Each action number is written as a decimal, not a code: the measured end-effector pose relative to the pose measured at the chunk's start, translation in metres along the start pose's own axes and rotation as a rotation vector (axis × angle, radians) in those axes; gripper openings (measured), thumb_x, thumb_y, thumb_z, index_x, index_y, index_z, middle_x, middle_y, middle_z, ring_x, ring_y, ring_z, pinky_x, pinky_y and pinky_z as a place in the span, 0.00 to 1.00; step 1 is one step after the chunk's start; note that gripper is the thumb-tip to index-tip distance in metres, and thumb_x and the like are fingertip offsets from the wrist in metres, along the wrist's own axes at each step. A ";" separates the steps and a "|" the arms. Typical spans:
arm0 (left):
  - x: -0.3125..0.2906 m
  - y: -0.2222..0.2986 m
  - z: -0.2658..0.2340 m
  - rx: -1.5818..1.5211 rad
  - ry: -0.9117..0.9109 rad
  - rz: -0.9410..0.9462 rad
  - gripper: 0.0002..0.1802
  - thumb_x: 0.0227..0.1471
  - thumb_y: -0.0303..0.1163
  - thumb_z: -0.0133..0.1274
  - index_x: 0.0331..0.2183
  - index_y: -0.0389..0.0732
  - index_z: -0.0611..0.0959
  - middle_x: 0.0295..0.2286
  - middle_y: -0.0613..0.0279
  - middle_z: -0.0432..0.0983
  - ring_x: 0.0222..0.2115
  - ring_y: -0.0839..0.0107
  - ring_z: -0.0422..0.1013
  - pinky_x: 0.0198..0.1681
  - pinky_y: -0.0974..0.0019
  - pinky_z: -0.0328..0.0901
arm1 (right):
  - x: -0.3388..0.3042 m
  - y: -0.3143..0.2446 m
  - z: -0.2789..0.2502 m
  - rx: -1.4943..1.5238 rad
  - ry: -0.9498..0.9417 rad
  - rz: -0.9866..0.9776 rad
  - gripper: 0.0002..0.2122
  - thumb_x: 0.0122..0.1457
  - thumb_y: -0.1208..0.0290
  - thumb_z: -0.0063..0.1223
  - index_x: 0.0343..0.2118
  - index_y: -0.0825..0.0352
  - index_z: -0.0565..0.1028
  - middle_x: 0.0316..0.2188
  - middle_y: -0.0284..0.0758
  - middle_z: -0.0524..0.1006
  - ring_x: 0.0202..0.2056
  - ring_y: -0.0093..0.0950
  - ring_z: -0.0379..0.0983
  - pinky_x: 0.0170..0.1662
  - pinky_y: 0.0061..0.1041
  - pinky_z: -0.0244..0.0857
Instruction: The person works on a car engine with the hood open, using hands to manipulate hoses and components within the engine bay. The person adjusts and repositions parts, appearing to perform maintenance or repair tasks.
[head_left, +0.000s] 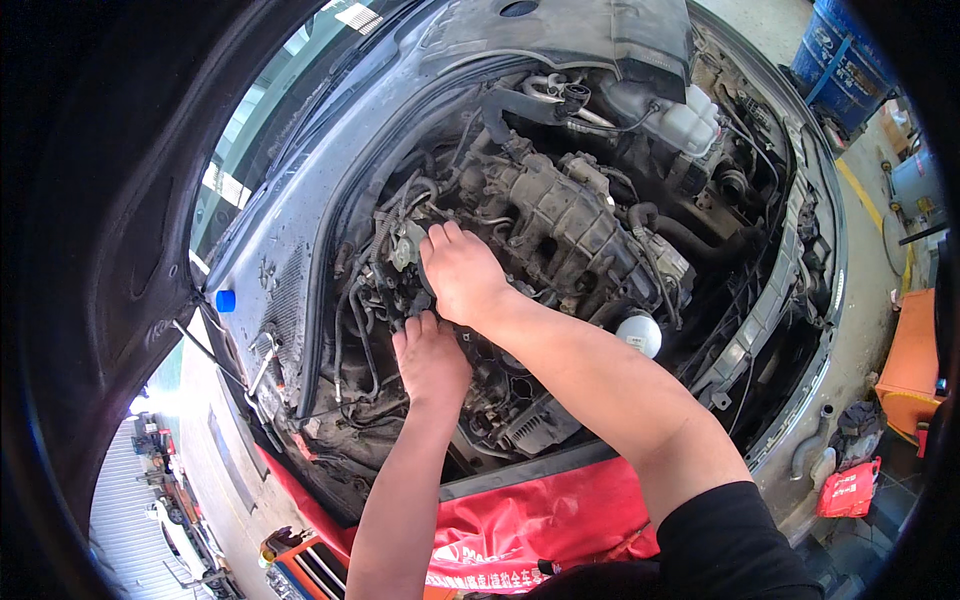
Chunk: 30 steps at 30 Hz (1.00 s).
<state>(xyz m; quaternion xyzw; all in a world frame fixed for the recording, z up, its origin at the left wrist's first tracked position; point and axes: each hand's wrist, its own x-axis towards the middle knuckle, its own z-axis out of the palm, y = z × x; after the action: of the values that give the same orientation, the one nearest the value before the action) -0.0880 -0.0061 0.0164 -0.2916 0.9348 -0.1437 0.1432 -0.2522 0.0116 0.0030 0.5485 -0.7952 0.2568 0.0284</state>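
Both of my bare hands reach into an open engine bay, close together beside the engine [570, 210]. My right hand [462, 272] is curled, its fingers bent down next to a pale greenish-grey part [405, 248]; whatever it grips is hidden beneath it. Just below and to the left, my left hand [432, 362] has its fingers closed among dark hoses and wiring [365, 325]. What those fingertips hold cannot be made out. Dark grime covers the engine's ribbed intake manifold, to the right of my hands.
A red fender cover [540, 510] hangs over the near edge. The raised hood [110, 240] fills the left. A blue cap [226, 300] sits on the cowl. A white round container [638, 335] and a translucent reservoir [690, 125] stand in the bay. A blue drum [840, 65] stands beyond.
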 end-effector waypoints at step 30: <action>0.027 -0.007 0.028 0.157 -0.065 0.105 0.10 0.61 0.38 0.65 0.38 0.45 0.94 0.37 0.59 0.88 0.40 0.62 0.86 0.54 0.52 0.71 | -0.001 0.001 0.000 0.071 -0.030 0.038 0.19 0.52 0.72 0.69 0.48 0.69 0.82 0.51 0.40 0.80 0.58 0.39 0.75 0.62 0.34 0.72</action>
<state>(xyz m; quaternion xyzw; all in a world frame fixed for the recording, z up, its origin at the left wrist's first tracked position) -0.0958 -0.0327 -0.0122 -0.2345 0.9295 -0.1990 0.2033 -0.2523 0.0126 0.0024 0.5377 -0.7962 0.2772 -0.0082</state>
